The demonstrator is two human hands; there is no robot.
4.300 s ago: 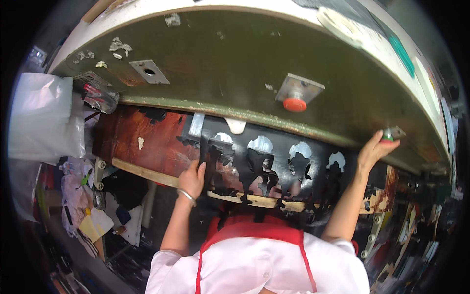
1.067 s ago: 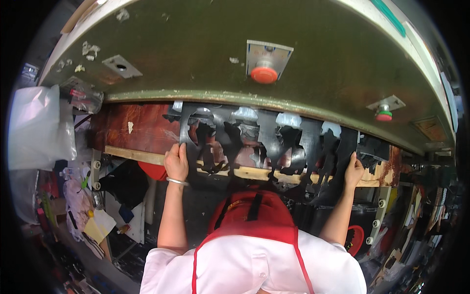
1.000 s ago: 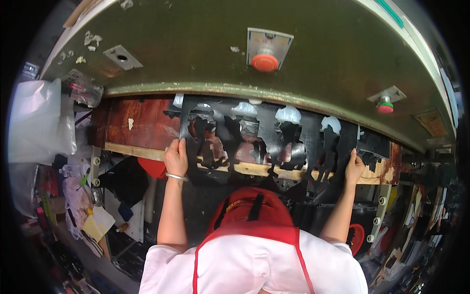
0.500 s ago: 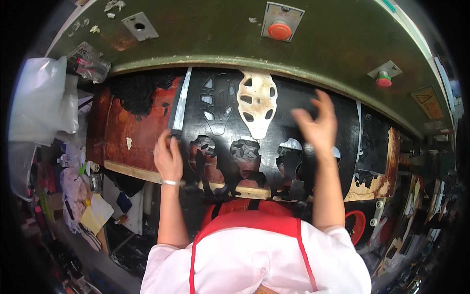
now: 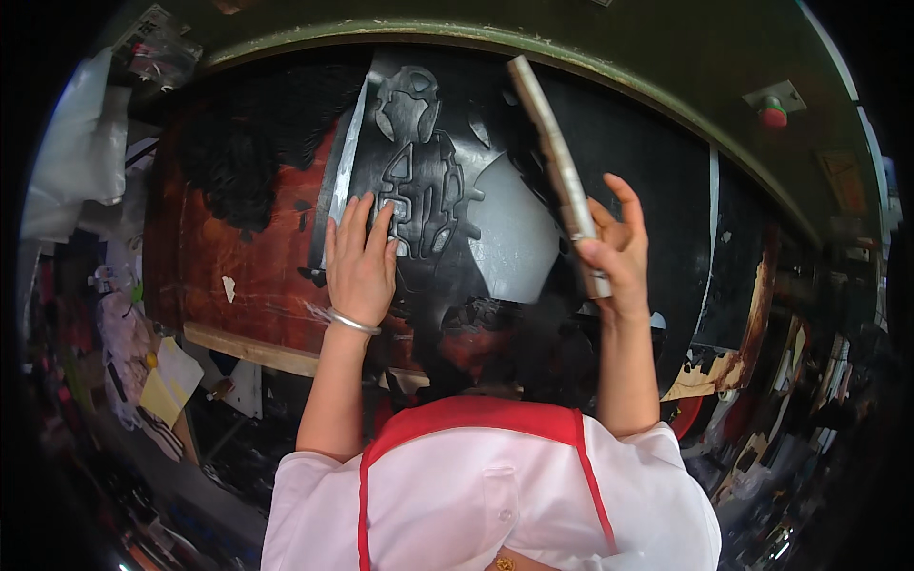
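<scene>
Wearing a white shirt (image 5: pixel 419 495) and a red apron (image 5: pixel 476 421), the person faces a bench (image 5: pixel 262 297) with a worn red-brown surface, its near edge bordered by a wooden strip (image 5: pixel 252 349). Dark, ragged cut-outs, partly blurred, lie at the near side of the work, between the forearms. The left hand (image 5: pixel 362 271), with a silver bracelet (image 5: pixel 354 323) at its wrist, lies palm down across the left margin of a black sheet (image 5: pixel 666 171), fingers extended and slightly spread, grasping nothing visible. The right hand (image 5: pixel 621 255) is clamped, thumb against fingers, on the near end of a pale plate (image 5: pixel 563 171); the plate is seen edge-on, tilted, its far end leaning leftward above the sheet. Whether its lower edge touches the sheet cannot be told. Between the left hand and the plate, openwork shapes (image 5: pixel 419 200) are outlined in the sheet, beside a glossy pale grey patch (image 5: pixel 514 233) with a toothed left border. Farther left, black scraps (image 5: pixel 233 167) form a heap on the bench. Beyond, a green panel (image 5: pixel 657 52) spans the back, bearing a red-and-green knob (image 5: pixel 773 114) at right.
</scene>
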